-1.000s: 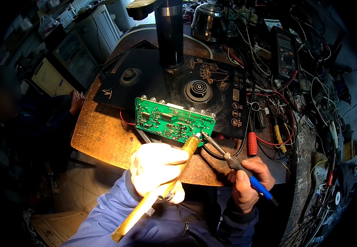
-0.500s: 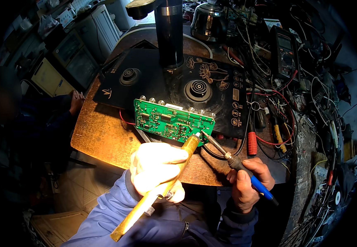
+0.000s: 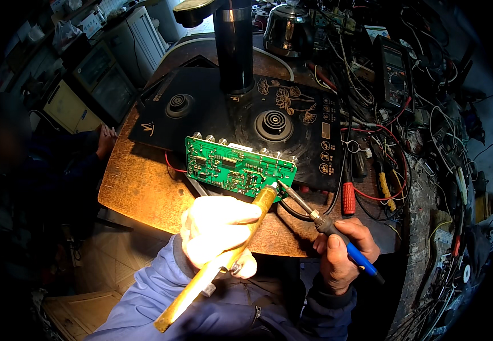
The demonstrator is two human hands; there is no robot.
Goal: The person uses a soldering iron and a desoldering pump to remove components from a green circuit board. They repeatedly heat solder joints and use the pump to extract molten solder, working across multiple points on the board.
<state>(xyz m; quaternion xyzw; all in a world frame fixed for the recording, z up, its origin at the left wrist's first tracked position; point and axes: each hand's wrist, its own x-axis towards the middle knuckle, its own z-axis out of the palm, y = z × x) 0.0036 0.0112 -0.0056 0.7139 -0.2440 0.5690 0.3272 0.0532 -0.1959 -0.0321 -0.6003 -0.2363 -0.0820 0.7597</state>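
Observation:
A green circuit board stands tilted on edge at the front of a black two-plate cooktop, its soldered side facing me. My left hand, brightly lit, is closed around a gold-coloured desoldering pump. The pump's nozzle rests at the board's lower right. In my right hand is a soldering iron with a blue and black handle, gripped between thumb and fingers. Its tip meets the board just right of the nozzle; the exact joint is too small to make out.
A multimeter and tangled wires crowd the right side, near a red-handled tool and yellow-handled pliers. A black cylinder rises behind the cooktop, beside a dark kettle. Another person's hands rest at the left.
Almost nothing differs. The rear end of the desoldering pump has shifted very slightly; the soldering iron and the board stay in place.

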